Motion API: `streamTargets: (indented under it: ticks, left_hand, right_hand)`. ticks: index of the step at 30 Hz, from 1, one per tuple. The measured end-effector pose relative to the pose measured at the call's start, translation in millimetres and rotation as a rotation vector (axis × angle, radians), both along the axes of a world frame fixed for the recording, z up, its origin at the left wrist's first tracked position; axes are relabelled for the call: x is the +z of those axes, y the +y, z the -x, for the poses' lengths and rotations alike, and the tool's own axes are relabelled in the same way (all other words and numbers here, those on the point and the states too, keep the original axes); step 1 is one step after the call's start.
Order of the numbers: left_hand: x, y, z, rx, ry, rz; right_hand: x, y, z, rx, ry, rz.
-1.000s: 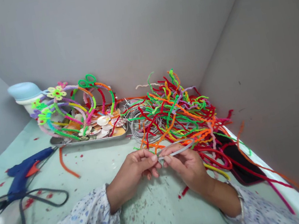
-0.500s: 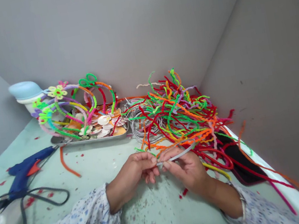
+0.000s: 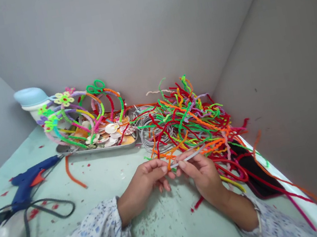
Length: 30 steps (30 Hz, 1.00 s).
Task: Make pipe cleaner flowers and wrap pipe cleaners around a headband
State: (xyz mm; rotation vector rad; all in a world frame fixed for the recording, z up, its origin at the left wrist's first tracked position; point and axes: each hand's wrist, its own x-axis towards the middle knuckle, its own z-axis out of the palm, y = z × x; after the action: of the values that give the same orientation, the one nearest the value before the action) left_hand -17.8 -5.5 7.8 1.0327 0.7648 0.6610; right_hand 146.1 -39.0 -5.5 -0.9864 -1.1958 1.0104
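Between my hands is a thin grey headband [image 3: 192, 156], its free end pointing up and to the right. My right hand [image 3: 200, 172] pinches it between thumb and fingers. My left hand [image 3: 149, 177] is closed at the band's left end, where an orange pipe cleaner [image 3: 169, 165] crosses or wraps around it. The fingertips partly hide that end. Just beyond my hands lies a tangled heap of coloured pipe cleaners [image 3: 195, 116], with several coiled silver bands [image 3: 150, 140] at its left.
A metal tray [image 3: 99, 149] of seashells holds up finished pipe-cleaner headbands [image 3: 100, 100]. At left are a blue glue gun [image 3: 23, 187] with its cord, a loose orange pipe cleaner [image 3: 72, 174] and a white bottle with a blue cap [image 3: 30, 97]. A dark flat object [image 3: 261, 178] lies at right.
An orange pipe cleaner now shows on the band between my fingertips. The band has tilted a little and looks straighter. Both hands sit slightly further right in view.
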Motion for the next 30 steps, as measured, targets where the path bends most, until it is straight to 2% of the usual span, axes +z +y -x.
streamTargets:
  ticks: [22,30]
  left_hand:
    - [-5.5,-2.7,-0.8,0.017,0.010,-0.089]
    - [-2.3,0.7,0.8,0.005,-0.029,0.029]
  right_hand:
    - [-4.7,-0.3,-0.2,0.001,-0.100,-0.018]
    - [-6.0,-2.2,-1.3,0.066,-0.163,-0.062]
